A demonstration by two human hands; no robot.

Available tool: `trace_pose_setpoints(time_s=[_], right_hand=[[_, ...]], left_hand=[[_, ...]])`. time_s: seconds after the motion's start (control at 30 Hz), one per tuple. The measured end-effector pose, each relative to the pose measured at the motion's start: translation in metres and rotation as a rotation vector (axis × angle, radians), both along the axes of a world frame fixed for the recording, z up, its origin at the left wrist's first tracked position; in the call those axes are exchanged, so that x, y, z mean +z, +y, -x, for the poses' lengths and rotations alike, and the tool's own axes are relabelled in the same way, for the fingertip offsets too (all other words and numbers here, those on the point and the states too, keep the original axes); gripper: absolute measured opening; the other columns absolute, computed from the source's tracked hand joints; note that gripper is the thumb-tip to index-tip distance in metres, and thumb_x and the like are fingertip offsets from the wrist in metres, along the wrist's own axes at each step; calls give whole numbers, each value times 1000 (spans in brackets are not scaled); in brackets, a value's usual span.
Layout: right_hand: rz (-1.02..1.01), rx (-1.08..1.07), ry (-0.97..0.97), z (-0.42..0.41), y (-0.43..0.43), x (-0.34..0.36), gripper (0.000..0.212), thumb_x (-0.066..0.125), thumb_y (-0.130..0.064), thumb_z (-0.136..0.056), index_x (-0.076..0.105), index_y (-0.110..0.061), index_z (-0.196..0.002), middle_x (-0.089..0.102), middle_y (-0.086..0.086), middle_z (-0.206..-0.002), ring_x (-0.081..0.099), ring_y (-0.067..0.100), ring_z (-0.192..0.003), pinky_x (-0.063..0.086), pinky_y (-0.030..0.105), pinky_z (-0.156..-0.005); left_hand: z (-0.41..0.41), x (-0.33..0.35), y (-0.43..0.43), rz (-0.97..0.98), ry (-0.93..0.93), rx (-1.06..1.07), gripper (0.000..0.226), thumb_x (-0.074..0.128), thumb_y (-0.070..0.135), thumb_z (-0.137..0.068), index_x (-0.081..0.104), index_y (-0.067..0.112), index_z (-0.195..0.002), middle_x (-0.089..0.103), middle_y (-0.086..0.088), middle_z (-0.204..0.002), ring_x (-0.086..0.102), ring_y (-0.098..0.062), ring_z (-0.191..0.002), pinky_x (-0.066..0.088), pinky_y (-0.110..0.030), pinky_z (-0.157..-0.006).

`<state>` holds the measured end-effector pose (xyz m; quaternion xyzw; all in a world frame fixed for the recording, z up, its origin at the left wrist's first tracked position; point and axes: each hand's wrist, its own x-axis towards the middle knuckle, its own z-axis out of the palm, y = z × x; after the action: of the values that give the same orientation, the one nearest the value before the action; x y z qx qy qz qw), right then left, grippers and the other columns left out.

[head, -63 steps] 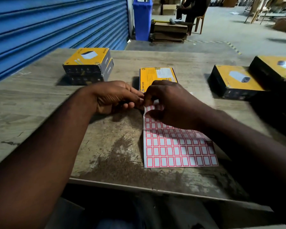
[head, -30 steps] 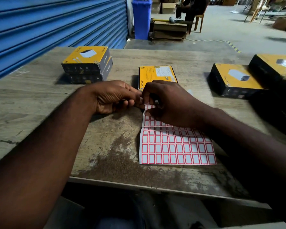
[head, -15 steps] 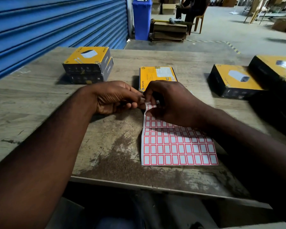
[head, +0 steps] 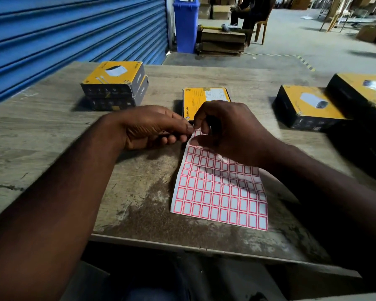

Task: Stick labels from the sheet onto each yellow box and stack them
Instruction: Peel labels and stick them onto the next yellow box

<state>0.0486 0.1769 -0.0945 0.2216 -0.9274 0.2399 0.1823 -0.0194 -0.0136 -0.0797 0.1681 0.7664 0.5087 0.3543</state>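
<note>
In the head view, the label sheet (head: 219, 192) is being lifted at its far left corner off the worktop (head: 41, 131). Half a second ago it was lying flatter and squarer there, and its near edge is now being swung askew toward 5 o'clock. That corner is being pinched by the fingers (head: 182, 127) of the left hand (head: 152, 127). The right hand (head: 230, 131), raised a little higher than before, is being closed on the same edge with thumb and forefinger. This is being read as a label being peeled, though whether one is already free cannot be told. The single yellow box (head: 204, 98) is lying just beyond the hands at 12 o'clock, unmoved. The stack of two boxes (head: 115, 83) is standing at 10 o'clock, and the waiting boxes (head: 308, 105) at 2 o'clock. Sticking and stacking are being judged as yet to be done for this box.
</note>
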Motion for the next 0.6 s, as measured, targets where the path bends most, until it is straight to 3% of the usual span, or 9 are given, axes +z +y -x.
trace_pose_setpoints(time_s=[0.07, 0.17, 0.6], right_hand=[[29, -15, 8, 0, 0, 2, 25, 84, -26, -74, 67, -20, -90, 62, -10, -75, 53, 2, -64, 37, 14, -58], [43, -14, -14, -1, 0, 3, 24, 84, -26, -75, 67, -20, -90, 64, -8, -77, 55, 6, -66, 42, 20, -59], [60, -46, -44, 0, -2, 0, 21, 82, -19, -78, 61, -22, -83, 61, -11, -81, 56, 4, -71, 48, 23, -61]], left_hand=[[1, 1, -1, -33, 2, 17, 21, 68, 24, -80, 70, 10, -95, 66, 6, -68, 49, 0, -47, 37, -8, -40], [1, 1, -1, -32, 8, 29, 13, 64, 17, -90, 70, 9, -97, 67, 6, -68, 51, 0, -47, 37, -8, -40], [0, 0, 3, -98, 16, 82, 12, 60, 12, -93, 70, 10, -88, 68, 3, -66, 49, 0, -44, 35, -6, -38]])
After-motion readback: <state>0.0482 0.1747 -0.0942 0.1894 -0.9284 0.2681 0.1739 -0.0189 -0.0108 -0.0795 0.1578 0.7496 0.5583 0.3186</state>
